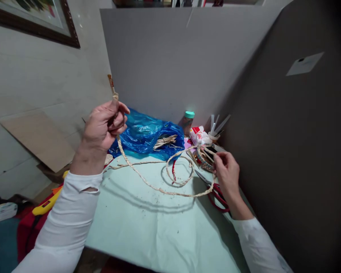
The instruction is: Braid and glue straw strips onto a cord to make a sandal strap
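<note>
A pale twisted straw cord hangs in a long curve between my two hands. My left hand, raised at the left, is closed around one end, and a darker brush-like tip sticks up above the fist. On the right, my right hand pinches the cord between thumb and fingers. From there the cord loops back over the table in a loose coil, with a red strand near the coil. Red-handled scissors lie just below my right hand, partly hidden by it.
A blue plastic bag with a bundle of straw strips stands at the back of the pale green table. Beside it are a green-lidded jar, a tissue pack and a cup of white sticks. Grey panels enclose the back and right.
</note>
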`<state>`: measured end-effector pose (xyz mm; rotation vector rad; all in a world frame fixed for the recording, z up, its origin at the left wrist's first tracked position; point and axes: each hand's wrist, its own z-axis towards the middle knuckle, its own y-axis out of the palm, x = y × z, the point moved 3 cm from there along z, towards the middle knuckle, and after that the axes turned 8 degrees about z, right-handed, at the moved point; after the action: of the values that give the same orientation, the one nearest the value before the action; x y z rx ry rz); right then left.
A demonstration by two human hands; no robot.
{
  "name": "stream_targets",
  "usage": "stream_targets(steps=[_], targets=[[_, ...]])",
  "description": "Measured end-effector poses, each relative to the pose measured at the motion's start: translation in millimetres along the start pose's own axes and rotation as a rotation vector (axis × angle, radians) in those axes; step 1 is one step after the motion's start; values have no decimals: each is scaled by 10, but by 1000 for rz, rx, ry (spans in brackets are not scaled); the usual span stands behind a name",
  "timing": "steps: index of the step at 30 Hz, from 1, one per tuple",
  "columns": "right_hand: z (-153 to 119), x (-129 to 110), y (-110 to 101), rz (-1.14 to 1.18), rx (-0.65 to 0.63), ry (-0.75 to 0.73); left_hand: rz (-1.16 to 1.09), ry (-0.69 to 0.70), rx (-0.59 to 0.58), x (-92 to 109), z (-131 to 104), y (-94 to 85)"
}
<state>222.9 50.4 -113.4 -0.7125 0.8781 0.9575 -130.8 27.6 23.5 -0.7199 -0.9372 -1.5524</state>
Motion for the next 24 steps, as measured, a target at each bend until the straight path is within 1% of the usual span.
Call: stream_targets(steps=[4, 9, 11, 13, 15, 18, 21, 24], targets=[[128, -11, -150, 272, 163, 52, 27, -38, 5, -71, 8, 7], [290, -155, -361, 468, 355, 6, 65, -54, -2, -123, 26, 38], [350, -263, -431, 523, 385, -29, 78, -58, 5, -131, 30, 51], [411, -387, -478, 547, 387, -64, 92, -67, 7, -141, 30, 71], [480, -515, -508, 491, 394, -107, 103, -77, 9, -155, 25, 97], [622, -699, -536, 419, 415, -216, 90, -90, 3, -185, 12, 148], [814, -911, -561, 451, 432, -360, 40, -82, -20, -215, -4, 207], [979, -1202, -541, 352, 425, -572, 3, -55, 1, -214, -20, 244]])
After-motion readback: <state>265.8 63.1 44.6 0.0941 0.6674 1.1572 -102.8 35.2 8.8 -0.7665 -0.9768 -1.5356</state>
